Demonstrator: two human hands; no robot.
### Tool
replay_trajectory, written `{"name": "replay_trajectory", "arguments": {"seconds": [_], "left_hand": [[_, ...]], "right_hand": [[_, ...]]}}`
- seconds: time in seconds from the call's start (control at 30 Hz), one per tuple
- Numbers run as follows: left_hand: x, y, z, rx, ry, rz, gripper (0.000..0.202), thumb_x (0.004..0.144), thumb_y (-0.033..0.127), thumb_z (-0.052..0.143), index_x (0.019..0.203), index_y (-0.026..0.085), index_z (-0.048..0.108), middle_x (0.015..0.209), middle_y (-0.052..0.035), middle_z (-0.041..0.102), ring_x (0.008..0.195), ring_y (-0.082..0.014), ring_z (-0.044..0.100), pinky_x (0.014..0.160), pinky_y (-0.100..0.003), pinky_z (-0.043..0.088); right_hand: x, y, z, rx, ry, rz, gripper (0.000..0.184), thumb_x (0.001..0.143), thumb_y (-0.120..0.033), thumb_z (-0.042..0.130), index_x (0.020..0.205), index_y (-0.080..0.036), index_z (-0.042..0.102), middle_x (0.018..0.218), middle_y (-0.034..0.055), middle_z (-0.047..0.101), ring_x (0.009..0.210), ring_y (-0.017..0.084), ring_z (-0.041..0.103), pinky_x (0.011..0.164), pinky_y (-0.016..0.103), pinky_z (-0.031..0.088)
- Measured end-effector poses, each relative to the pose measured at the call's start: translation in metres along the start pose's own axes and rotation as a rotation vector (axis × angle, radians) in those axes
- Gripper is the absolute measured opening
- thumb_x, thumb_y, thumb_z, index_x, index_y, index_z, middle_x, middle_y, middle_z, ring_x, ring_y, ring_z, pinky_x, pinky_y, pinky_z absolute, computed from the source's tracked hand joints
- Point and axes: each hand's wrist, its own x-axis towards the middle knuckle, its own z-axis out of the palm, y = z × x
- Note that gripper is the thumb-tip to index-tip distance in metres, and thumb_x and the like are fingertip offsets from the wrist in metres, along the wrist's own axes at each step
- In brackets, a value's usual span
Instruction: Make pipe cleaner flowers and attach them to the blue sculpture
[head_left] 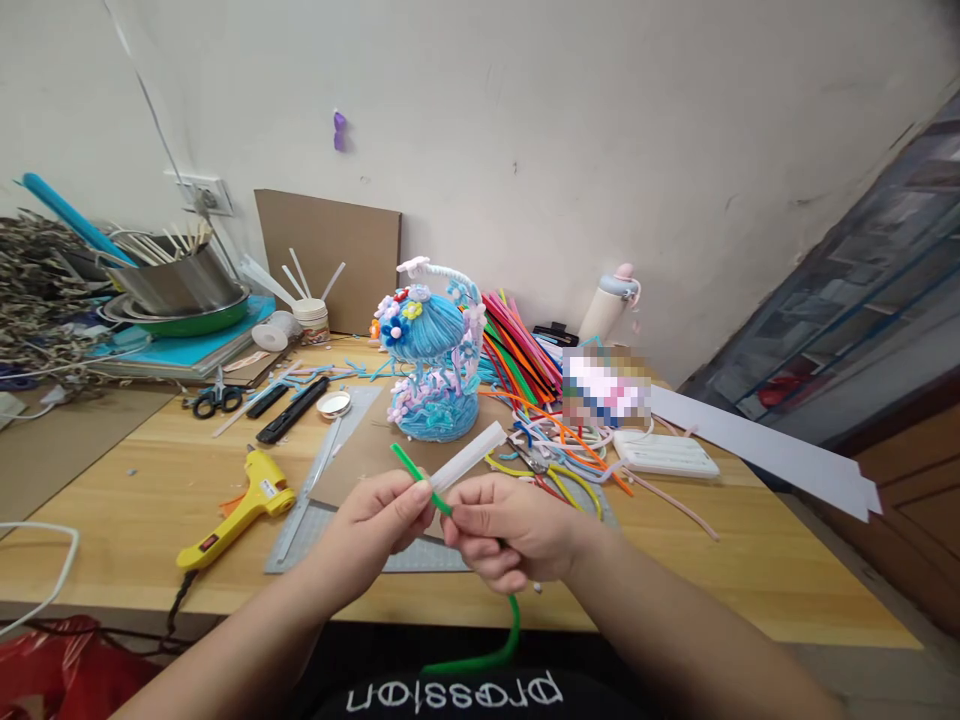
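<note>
- Black shirt (375, 652), with the green pipe cleaner's (408, 464) tail hanging before it.
- Left hand (394, 512) and right hand (504, 525): fingers clamped on the pipe cleaner.
- White strip (471, 455), seemingly also in the left fingers.
- Desk (765, 565), bearing a blue craft piece (431, 335).

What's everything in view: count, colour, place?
fuzzy stem: 1, green, front centre
strip: 1, whitish, beside fuzzy stem
fluffy craft: 1, mostly blue, table centre
loose stems: many, mixed, right of craft
glue gun: 1, yellow, front left
scissors: 1, dark-handled, left
slim tools: 2, black, beside scissors
tin: 1, silvery-white, near tools
cutting mat: 1, grey, front centre
cup: 1, patterned, back left
roll: 1, white, beside cup
cardboard: 1, brown, upright, back
bottle: 1, cream, back right
flat case: 1, white, right
paper strips: 2+, white, right
pot: 1, silver, back left
table: 1, wood-toned, below
left hand: 1, on stem
right hand: 1, on stem
</note>
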Motion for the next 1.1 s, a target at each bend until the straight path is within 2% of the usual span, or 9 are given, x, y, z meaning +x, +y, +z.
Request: {"name": "replay_trajectory", "arguments": {"seconds": [0.1, 0.2, 0.37, 0.43, 0.5, 0.6, 0.73, 0.97, 1.1], "left_hand": [[-0.002, 0.004, -0.004, 0.056, -0.275, 0.078, 0.043, 0.085, 0.05, 0.039, 0.059, 0.016, 0.048, 0.053, 0.0037, 0.035, 0.049, -0.0093, 0.03, 0.047, -0.023, 0.025], [0.0, 0.011, -0.008, 0.401, -0.443, 0.145, 0.038, 0.087, 0.042, 0.041, 0.061, 0.016, 0.051, 0.059, 0.0017, 0.043, 0.057, -0.011, 0.037, 0.055, -0.024, 0.03], [0.006, 0.012, -0.007, 0.68, -0.178, 0.087, 0.032, 0.087, 0.039, 0.039, 0.074, 0.019, 0.06, 0.064, -0.0001, 0.055, 0.06, -0.0136, 0.045, 0.059, -0.025, 0.033], [0.008, 0.006, -0.003, 0.673, -0.074, 0.031, 0.036, 0.087, 0.043, 0.038, 0.072, 0.018, 0.059, 0.065, -0.0013, 0.057, 0.062, -0.0151, 0.047, 0.059, -0.026, 0.033], [0.009, -0.002, 0.001, 0.581, -0.009, -0.007, 0.038, 0.087, 0.044, 0.038, 0.067, 0.017, 0.056, 0.064, -0.001, 0.055, 0.062, -0.0146, 0.046, 0.057, -0.025, 0.032], [0.011, -0.011, 0.007, 0.22, 0.002, -0.099, 0.039, 0.084, 0.049, 0.041, 0.061, 0.017, 0.046, 0.054, 0.0039, 0.04, 0.049, -0.0095, 0.035, 0.047, -0.022, 0.026], [0.009, -0.009, 0.009, -0.239, -0.086, -0.252, 0.039, 0.08, 0.053, 0.047, 0.062, 0.019, 0.038, 0.047, 0.0099, 0.022, 0.04, -0.0049, 0.014, 0.038, -0.02, 0.009], [0.006, -0.01, 0.005, -0.445, -0.178, -0.289, 0.037, 0.08, 0.048, 0.052, 0.063, 0.018, 0.039, 0.048, 0.0104, 0.018, 0.041, -0.0036, 0.007, 0.037, -0.019, 0.004], [0.002, -0.013, 0.0, -0.529, -0.307, -0.279, 0.039, 0.077, 0.051, 0.053, 0.061, 0.018, 0.041, 0.045, 0.0105, 0.018, 0.039, -0.0039, 0.008, 0.037, -0.02, 0.005]], "right_hand": [[0.006, -0.006, -0.018, 0.074, -0.142, 0.168, 0.021, 0.074, -0.034, 0.055, 0.067, -0.016, 0.047, 0.045, -0.0117, 0.024, 0.036, 0.002, 0.011, 0.033, 0.014, 0.009], [0.003, -0.023, -0.018, -0.155, -0.026, 0.169, 0.015, 0.074, -0.027, 0.048, 0.063, -0.017, 0.047, 0.042, -0.0115, 0.019, 0.037, 0.004, 0.01, 0.035, 0.018, 0.009], [-0.018, -0.036, 0.016, -1.258, 0.454, -0.216, 0.019, 0.079, -0.021, 0.048, 0.062, -0.015, 0.056, 0.056, -0.0014, 0.051, 0.051, 0.008, 0.04, 0.049, 0.023, 0.024], [-0.023, -0.027, 0.026, -1.599, 0.527, -0.279, 0.022, 0.083, -0.022, 0.046, 0.065, -0.015, 0.057, 0.061, 0.0025, 0.057, 0.055, 0.011, 0.045, 0.052, 0.026, 0.024], [-0.024, -0.013, 0.029, -1.727, 0.555, -0.308, 0.021, 0.085, -0.021, 0.044, 0.072, -0.014, 0.059, 0.065, 0.0051, 0.061, 0.058, 0.014, 0.05, 0.053, 0.027, 0.026], [-0.021, 0.007, 0.023, -1.592, 0.566, -0.439, 0.022, 0.089, -0.02, 0.041, 0.081, -0.016, 0.061, 0.074, 0.0054, 0.065, 0.068, 0.016, 0.056, 0.059, 0.027, 0.033], [-0.017, 0.018, 0.014, -1.323, 0.551, -0.569, 0.024, 0.092, -0.021, 0.038, 0.091, -0.019, 0.062, 0.082, 0.0037, 0.066, 0.075, 0.015, 0.058, 0.065, 0.025, 0.039], [-0.02, 0.018, 0.012, -1.437, 0.505, -0.598, 0.026, 0.088, -0.014, 0.039, 0.1, -0.018, 0.062, 0.085, 0.0065, 0.065, 0.076, 0.016, 0.057, 0.065, 0.026, 0.04], [-0.017, 0.015, 0.005, -1.069, 0.409, -0.524, 0.021, 0.088, -0.025, 0.046, 0.089, -0.018, 0.065, 0.08, 0.0036, 0.064, 0.075, 0.014, 0.056, 0.067, 0.024, 0.041]]}}
